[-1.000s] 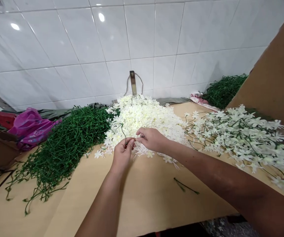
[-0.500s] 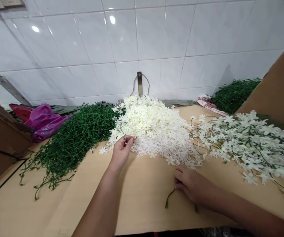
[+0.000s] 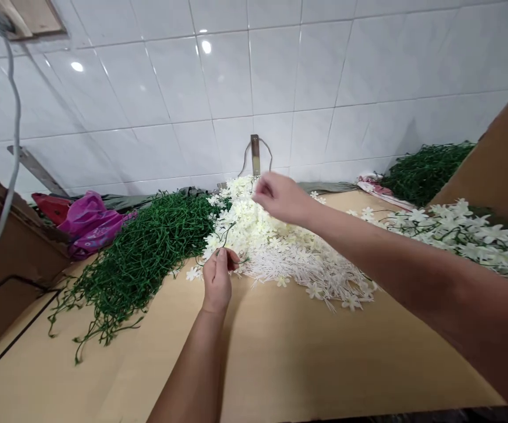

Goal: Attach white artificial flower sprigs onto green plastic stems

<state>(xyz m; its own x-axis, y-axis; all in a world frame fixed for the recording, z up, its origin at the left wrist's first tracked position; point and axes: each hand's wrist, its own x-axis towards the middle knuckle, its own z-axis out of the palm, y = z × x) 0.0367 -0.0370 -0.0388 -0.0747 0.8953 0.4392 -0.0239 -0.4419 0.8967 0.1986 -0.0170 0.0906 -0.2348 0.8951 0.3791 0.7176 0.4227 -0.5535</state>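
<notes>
My left hand (image 3: 217, 281) is closed in a pinch on a thin green plastic stem (image 3: 227, 234), which pokes out above and to the right of the fingers. Just beyond it lies a heap of white artificial flowers (image 3: 258, 226), with bare white stalk ends spread along its near edge. Over the back of this heap is my right hand (image 3: 280, 197), its fingers curled together and slightly blurred; whatever they may hold is hidden. A pile of green plastic stems (image 3: 148, 252) lies to the left of the heap.
Finished-looking white flowers on green stems (image 3: 470, 241) lie at the right. More green stems (image 3: 430, 170) sit behind a cardboard flap (image 3: 496, 153). A purple bag (image 3: 90, 223), a cardboard box (image 3: 11, 258) and a hanging cable (image 3: 9, 194) are at the left. A metal bracket (image 3: 254, 154) is on the tiled wall.
My right hand has left the table's near right, where green stem ends showed beside it, and moved up and left over the white flowers. My left hand still pinches a stem.
</notes>
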